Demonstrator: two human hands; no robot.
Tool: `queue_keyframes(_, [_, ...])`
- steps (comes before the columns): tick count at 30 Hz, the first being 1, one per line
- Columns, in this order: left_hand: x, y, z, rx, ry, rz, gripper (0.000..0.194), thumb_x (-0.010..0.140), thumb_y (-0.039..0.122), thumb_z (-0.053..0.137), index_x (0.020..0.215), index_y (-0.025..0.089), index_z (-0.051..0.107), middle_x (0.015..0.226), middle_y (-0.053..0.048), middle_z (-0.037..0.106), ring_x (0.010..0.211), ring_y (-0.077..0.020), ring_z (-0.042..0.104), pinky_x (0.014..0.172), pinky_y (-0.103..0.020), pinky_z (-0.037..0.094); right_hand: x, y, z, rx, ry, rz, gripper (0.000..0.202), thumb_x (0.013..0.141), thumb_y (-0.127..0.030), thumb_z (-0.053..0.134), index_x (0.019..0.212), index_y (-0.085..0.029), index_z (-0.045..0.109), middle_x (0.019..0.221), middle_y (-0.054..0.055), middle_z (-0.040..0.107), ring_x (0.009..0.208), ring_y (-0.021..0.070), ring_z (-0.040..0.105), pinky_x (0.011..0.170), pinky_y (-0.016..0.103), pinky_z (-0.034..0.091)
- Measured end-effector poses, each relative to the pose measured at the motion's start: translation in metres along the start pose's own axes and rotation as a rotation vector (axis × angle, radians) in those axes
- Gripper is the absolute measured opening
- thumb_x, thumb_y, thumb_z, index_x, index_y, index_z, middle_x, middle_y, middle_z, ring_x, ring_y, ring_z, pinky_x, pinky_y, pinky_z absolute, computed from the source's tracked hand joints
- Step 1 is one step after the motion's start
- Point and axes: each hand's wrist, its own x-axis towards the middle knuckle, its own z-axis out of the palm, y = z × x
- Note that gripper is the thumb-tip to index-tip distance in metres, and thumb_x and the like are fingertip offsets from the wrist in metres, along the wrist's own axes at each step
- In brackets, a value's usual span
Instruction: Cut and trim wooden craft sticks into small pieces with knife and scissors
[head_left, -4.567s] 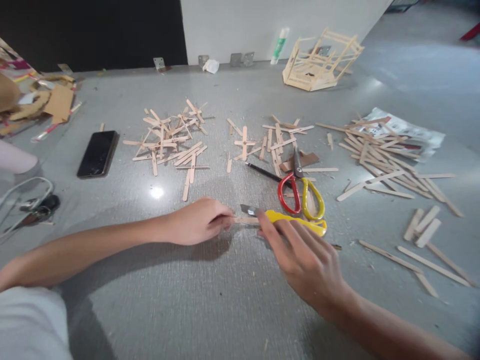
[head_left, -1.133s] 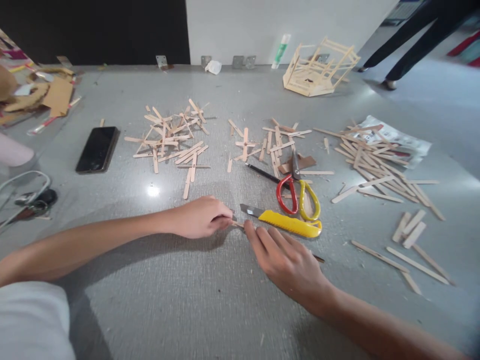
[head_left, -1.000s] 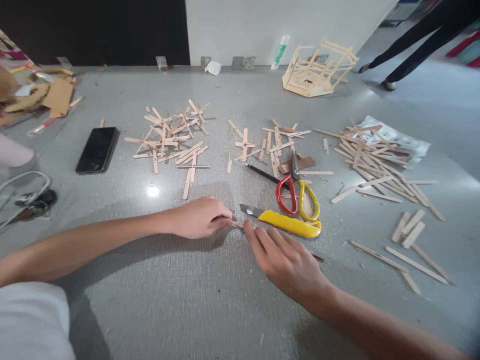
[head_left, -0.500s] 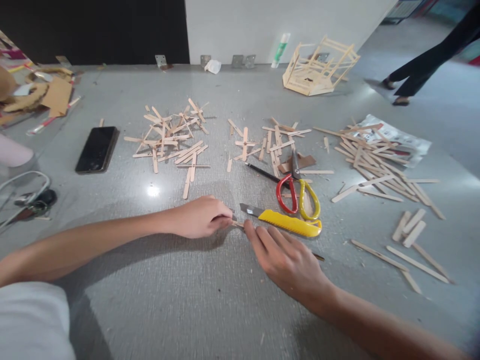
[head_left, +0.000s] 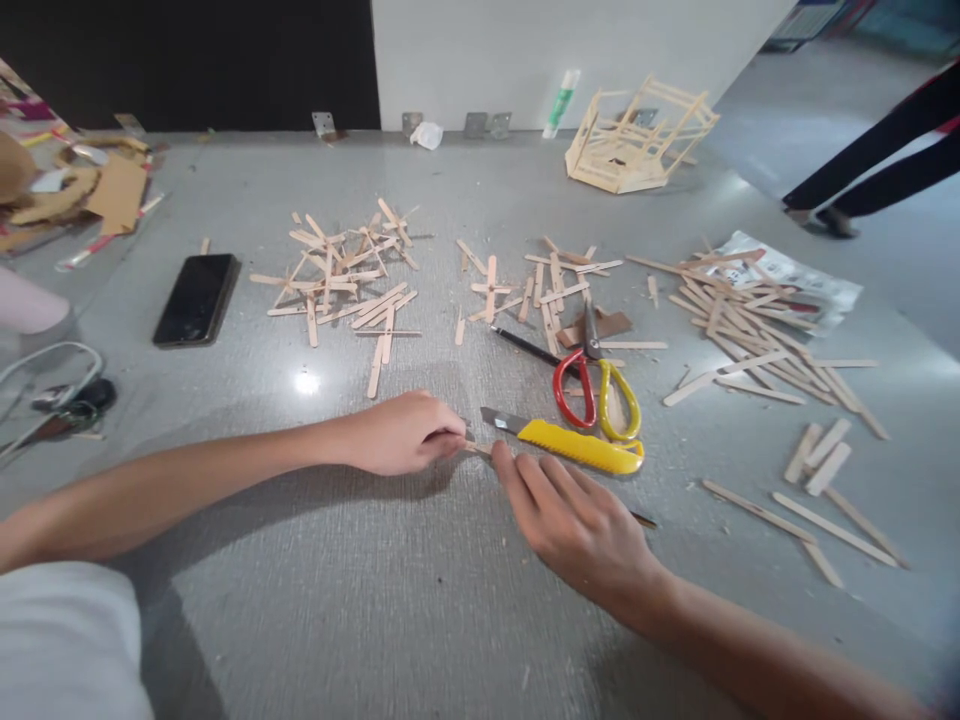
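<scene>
My left hand (head_left: 405, 432) is closed, pinching a small pale wooden craft stick (head_left: 478, 447) low over the table. The fingers of my right hand (head_left: 574, 515) are drawn together at the stick's other end. From behind this hand pokes the end of a thin dark rod (head_left: 645, 520) with a gold tint; the rest of it is hidden under the palm. Just beyond my fingers lies a yellow utility knife (head_left: 577, 445) with its blade out, pointing left. Scissors (head_left: 592, 375) with one red and one yellow handle loop lie behind the knife.
Crossed craft sticks (head_left: 337, 265) lie at centre left, more loose sticks (head_left: 757, 320) at right by a plastic packet (head_left: 810, 280). A dark pencil (head_left: 529, 342), a phone (head_left: 196, 298), a glue stick (head_left: 561, 103) and a stick-built frame (head_left: 641, 140) are around. A person's legs (head_left: 877, 150) show upper right.
My right hand has slid slightly to the right, and the rod's end has moved with it. My left hand keeps its place. The person at upper right has stepped to the right.
</scene>
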Motion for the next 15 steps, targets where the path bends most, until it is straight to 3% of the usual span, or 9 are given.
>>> queue_keyframes(15, [-0.0004,-0.0004,0.0005,0.018,0.006,0.014,0.035,0.095,0.013,0.045,0.061,0.017,0.042,0.055,0.004,0.045,0.049,-0.0089,0.039,0.054,-0.025,0.028,0.0012,-0.0012,0.0005,0.021,-0.014,-0.002,0.023,0.09,-0.001,0.054,0.108,-0.001,0.069,0.068,0.002,0.059,0.059,0.0132,0.052,0.055,0.029,0.04])
